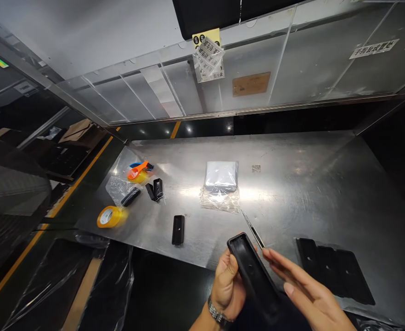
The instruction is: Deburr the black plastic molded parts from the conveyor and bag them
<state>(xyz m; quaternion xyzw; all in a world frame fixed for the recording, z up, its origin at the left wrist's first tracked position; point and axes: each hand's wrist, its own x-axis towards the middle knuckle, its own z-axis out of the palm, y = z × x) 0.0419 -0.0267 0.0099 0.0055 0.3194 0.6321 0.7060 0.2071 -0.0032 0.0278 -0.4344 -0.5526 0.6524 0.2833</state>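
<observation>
My left hand (pixel 227 282), with a metal watch on its wrist, grips a long black rectangular plastic shell (pixel 252 271) by its left side. The shell is tilted, its hollow face up, with a small mark inside. Beside its right edge is my right hand (pixel 307 287), fingers stretched out and thumb apart. A slim pair of metal tweezers (pixel 253 230) points away from the right fingertips; I cannot tell whether the fingers touch it. Several similar black shells (pixel 333 266) lie side by side to the right. Another black shell (pixel 178 230) lies left of my hands.
A stack of clear plastic bags (pixel 221 181) lies mid-table. On the left are a yellow tape roll (pixel 109 217), an orange tape dispenser (pixel 138 170), and small black parts (pixel 157 188). A clear panel (pixel 302 59) with stickers (pixel 209 57) spans the back of the metal table (pixel 281 184).
</observation>
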